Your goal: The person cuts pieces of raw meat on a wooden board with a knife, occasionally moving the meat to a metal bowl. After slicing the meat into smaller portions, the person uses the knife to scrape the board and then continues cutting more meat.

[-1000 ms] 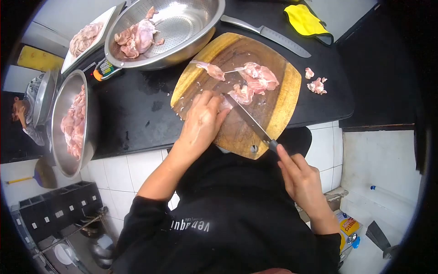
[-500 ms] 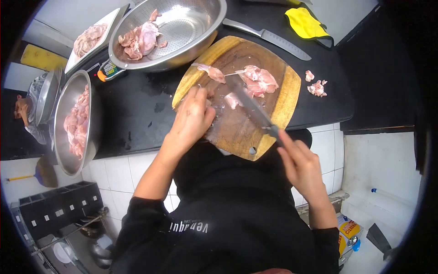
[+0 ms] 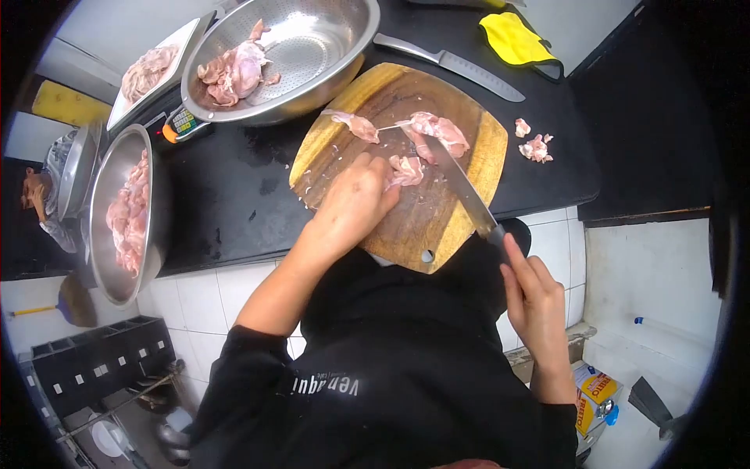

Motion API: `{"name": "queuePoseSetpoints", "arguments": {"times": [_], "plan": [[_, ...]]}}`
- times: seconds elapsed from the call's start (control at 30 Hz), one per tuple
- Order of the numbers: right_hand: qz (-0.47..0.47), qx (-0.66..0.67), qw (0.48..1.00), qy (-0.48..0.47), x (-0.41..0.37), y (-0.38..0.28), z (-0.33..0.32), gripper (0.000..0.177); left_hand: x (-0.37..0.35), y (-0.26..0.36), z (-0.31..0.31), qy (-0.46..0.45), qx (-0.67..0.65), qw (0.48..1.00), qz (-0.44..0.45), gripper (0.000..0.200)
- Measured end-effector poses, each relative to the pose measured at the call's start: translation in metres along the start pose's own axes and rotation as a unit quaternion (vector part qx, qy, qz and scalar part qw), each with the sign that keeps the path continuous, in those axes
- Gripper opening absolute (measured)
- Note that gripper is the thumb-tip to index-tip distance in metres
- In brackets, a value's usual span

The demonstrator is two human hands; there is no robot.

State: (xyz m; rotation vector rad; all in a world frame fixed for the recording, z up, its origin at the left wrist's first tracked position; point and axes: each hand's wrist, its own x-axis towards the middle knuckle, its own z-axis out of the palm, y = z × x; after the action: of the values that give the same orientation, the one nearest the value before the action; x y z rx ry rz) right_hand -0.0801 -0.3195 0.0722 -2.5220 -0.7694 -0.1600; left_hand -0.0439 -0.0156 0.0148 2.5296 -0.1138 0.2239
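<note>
My right hand (image 3: 537, 293) is closed round the handle of a kitchen knife (image 3: 467, 190), whose blade slants over the cutting board (image 3: 426, 254). The blade's tip lies by a larger piece of raw chicken (image 3: 441, 131). My left hand (image 3: 358, 195) rests on the board with its fingers curled against a small chicken piece (image 3: 406, 170), which shows beside the fingertips. Another chicken piece (image 3: 355, 127) lies on the board above that hand. Bits of meat are scattered on the wood.
A perforated steel bowl (image 3: 312, 55) with chicken stands behind the board. Another steel bowl (image 3: 160, 211) of chicken pieces is at left, near a white tray (image 3: 176, 59) of meat. A second knife (image 3: 476, 74), a yellow-and-black cloth item (image 3: 516, 41) and trimmings (image 3: 537, 148) lie at right.
My left hand has moved right across the board to the small chicken piece. The knife has swung right and toward me, its tip now by the larger piece.
</note>
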Motion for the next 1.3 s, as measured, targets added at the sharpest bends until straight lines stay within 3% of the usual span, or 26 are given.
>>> {"name": "queuePoseSetpoints", "arguments": {"times": [0.1, 0.17, 0.33, 0.53, 0.63, 0.77, 0.83, 0.87, 0.9, 1.0, 1.07, 1.23, 1.3], "plan": [[0.01, 0.046, 0.998, -0.048, -0.004, -0.005, -0.008, 0.052, -0.007, 0.002, 0.001, 0.015, -0.033, 0.999, -0.015, 0.025], [-0.031, 0.051, 0.996, -0.067, -0.006, -0.008, -0.005, 0.053, -0.009, 0.005, 0.003, 0.021, -0.027, 0.999, -0.008, 0.025], [-0.053, 0.007, 0.995, -0.089, -0.004, -0.005, 0.003, 0.052, -0.009, 0.001, 0.007, 0.039, -0.004, 0.999, 0.018, 0.023], [-0.091, -0.034, 0.993, -0.072, 0.018, -0.003, 0.028, 0.05, -0.003, -0.005, 0.003, -0.01, 0.002, 0.998, 0.066, 0.019], [-0.082, -0.01, 0.994, -0.073, 0.019, 0.0, 0.025, 0.048, -0.002, -0.026, -0.005, 0.036, 0.07, 0.997, 0.014, 0.02], [-0.021, 0.116, 0.99, -0.081, 0.01, 0.022, 0.004, 0.044, 0.007, -0.03, -0.023, 0.072, 0.007, 0.997, 0.013, 0.021], [0.009, 0.113, 0.993, 0.041, 0.009, 0.027, 0.0, 0.044, 0.01, -0.01, -0.012, 0.03, -0.053, 0.998, 0.028, 0.027], [0.056, 0.112, 0.991, 0.041, 0.012, 0.024, -0.007, 0.044, 0.012, -0.008, -0.001, 0.037, -0.05, 0.996, 0.057, 0.032], [0.054, 0.111, 0.991, 0.043, 0.014, 0.024, -0.007, 0.044, 0.017, 0.0, 0.006, -0.003, -0.07, 0.996, 0.048, 0.034], [0.043, 0.084, 0.994, 0.062, 0.02, 0.025, -0.002, 0.043, 0.021, 0.003, 0.019, 0.031, -0.037, 0.991, 0.122, 0.031], [0.028, 0.1, 0.994, 0.037, 0.019, 0.024, 0.005, 0.044, 0.017, -0.003, 0.012, -0.029, -0.006, 0.996, 0.089, 0.029], [0.007, 0.053, 0.999, -0.006, 0.029, 0.021, 0.018, 0.042, 0.003, -0.031, -0.031, 0.023, 0.112, 0.993, 0.036, 0.019], [0.017, 0.04, 0.999, -0.004, 0.033, 0.024, 0.021, 0.042, 0.006, -0.03, -0.048, -0.002, 0.117, 0.993, 0.013, 0.015]]}}
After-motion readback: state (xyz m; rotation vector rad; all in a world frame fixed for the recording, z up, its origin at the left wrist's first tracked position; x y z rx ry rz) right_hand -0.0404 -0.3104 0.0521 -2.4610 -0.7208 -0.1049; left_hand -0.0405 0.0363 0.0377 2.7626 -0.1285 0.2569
